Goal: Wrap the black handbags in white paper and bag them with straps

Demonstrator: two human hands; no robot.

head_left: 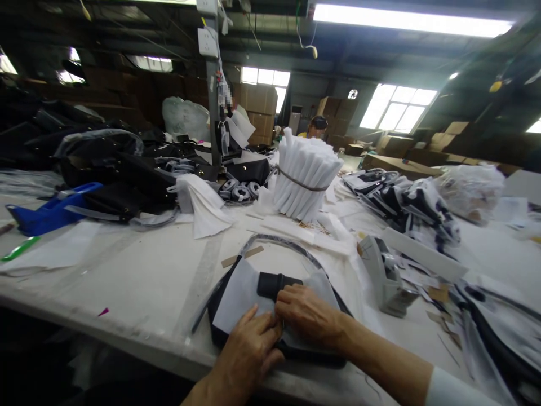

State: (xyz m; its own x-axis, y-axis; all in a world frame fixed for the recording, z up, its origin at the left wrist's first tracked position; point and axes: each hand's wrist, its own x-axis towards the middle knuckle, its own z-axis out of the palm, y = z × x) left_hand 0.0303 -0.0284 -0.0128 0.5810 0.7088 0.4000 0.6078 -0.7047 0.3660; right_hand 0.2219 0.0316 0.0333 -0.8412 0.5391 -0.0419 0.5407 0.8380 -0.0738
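A black handbag [217,332] lies flat near the table's front edge, with a white padding sheet [236,293] over its front. Its handle [291,243], wrapped in clear plastic, arches away from me. Across the sheet lies a black strap tab [269,285] with a band around it. My right hand [310,316] rests on the bag just below this tab, its fingers curled. My left hand [253,347] meets it from the lower left, fingers bent and pressed close to the right fingertips. Whatever is between the fingers is hidden.
Behind the bag stands a tied bundle of white foam strips [306,177]. A grey tape dispenser [386,276] sits to the right, near another black bag [499,332]. A blue tape gun [54,208] and piled black bags [118,175] are left. A person [318,127] is at the back.
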